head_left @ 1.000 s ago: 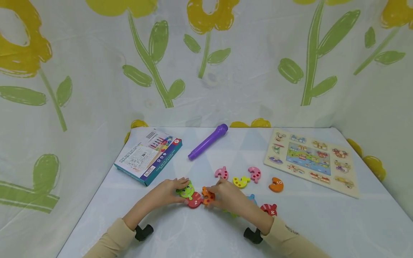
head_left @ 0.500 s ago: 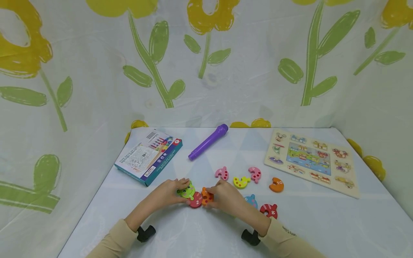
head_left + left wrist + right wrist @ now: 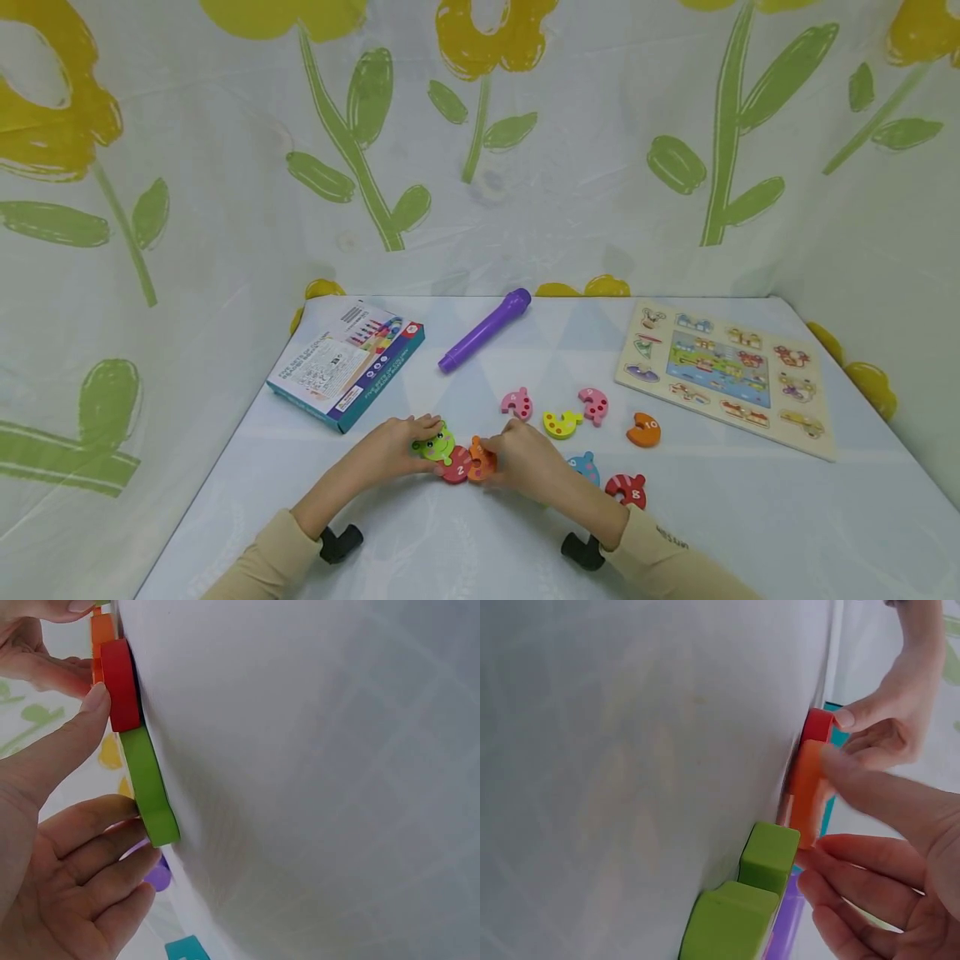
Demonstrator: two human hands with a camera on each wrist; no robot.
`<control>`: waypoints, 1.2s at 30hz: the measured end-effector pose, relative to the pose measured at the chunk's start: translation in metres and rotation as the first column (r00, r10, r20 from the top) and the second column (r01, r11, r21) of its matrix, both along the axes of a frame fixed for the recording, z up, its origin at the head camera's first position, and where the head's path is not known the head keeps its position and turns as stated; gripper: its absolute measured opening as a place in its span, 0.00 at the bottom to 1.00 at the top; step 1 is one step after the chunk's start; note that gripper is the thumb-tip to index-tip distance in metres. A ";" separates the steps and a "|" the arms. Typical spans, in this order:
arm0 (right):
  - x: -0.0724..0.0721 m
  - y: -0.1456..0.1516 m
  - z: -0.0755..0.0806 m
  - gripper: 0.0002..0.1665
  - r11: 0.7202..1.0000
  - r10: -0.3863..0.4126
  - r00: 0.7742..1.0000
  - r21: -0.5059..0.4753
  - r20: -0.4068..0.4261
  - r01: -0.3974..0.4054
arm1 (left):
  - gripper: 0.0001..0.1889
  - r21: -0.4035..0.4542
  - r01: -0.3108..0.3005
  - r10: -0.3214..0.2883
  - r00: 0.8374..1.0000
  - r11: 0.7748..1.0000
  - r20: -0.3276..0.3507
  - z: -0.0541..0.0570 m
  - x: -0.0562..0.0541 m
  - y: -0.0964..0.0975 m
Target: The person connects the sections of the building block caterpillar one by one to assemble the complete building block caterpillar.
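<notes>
In the head view my left hand [image 3: 393,447] holds a green animal-face puzzle piece [image 3: 441,444] and the red piece numbered 2 [image 3: 454,469] joined to it. Its thumb lies on the red piece's edge, and its fingers are at the green piece's far side. From the right, my right hand [image 3: 527,454] pinches an orange puzzle piece [image 3: 481,462] between thumb and fingers, against the red piece. The right wrist view shows the orange piece [image 3: 807,791] flat on the table, its outer edge under the thumb. Whether it is fully interlocked I cannot tell.
Right of my hands lie loose pieces: pink [image 3: 517,404], yellow [image 3: 562,424], a second pink [image 3: 594,406], orange numbered 10 [image 3: 643,430], blue [image 3: 585,468] and striped red [image 3: 627,490]. Behind are a box [image 3: 345,362], a purple microphone-shaped stick [image 3: 485,331] and a wooden puzzle board [image 3: 723,379].
My right hand has shifted slightly left and turned the orange piece, which now sits closer against the red one. The green and red pieces have moved slightly right. More of the blue piece shows.
</notes>
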State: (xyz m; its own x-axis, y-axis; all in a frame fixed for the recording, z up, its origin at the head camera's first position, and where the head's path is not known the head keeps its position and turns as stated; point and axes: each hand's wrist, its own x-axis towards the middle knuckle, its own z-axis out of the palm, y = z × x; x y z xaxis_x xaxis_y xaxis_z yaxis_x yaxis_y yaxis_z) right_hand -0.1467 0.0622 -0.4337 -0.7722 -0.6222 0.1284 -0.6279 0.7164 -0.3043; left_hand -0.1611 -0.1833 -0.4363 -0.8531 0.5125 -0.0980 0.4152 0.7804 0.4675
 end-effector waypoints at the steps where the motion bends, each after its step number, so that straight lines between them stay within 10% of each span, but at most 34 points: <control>1: 0.000 0.000 0.000 0.29 1.000 0.003 1.000 -0.004 0.000 -0.003 | 0.36 0.001 -0.001 0.001 1.000 1.000 0.000 0.000 0.000 0.000; 36: -0.003 0.033 0.016 0.28 0.991 -0.097 0.965 -0.071 0.244 0.118 | 0.37 -0.069 -0.014 0.014 1.000 0.998 -0.011 0.004 0.006 0.009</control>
State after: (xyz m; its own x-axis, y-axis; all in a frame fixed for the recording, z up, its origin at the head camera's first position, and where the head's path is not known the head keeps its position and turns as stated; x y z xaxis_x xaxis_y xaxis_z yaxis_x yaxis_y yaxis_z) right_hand -0.1502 0.0947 -0.4176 -0.8485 -0.5289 -0.0198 -0.4502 0.7409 -0.4984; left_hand -0.1547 -0.1739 -0.4325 -0.8613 0.4927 -0.1238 0.4083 0.8164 0.4084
